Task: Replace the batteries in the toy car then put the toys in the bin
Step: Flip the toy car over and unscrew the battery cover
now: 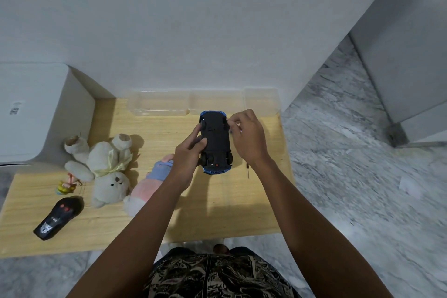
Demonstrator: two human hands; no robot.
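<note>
Both hands hold the toy car (215,143) belly-up above the table (217,213): left hand (191,155) has its grip curled round the car's left side, right hand (244,135) pinches near a wheel. Left lie a remote (58,219), a white teddy (106,169), a pink plush (145,189).

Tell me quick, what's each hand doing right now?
Left hand: grips the upturned toy car.
Right hand: fingers curled at the car's edge; what it pinches cannot be told.
</note>
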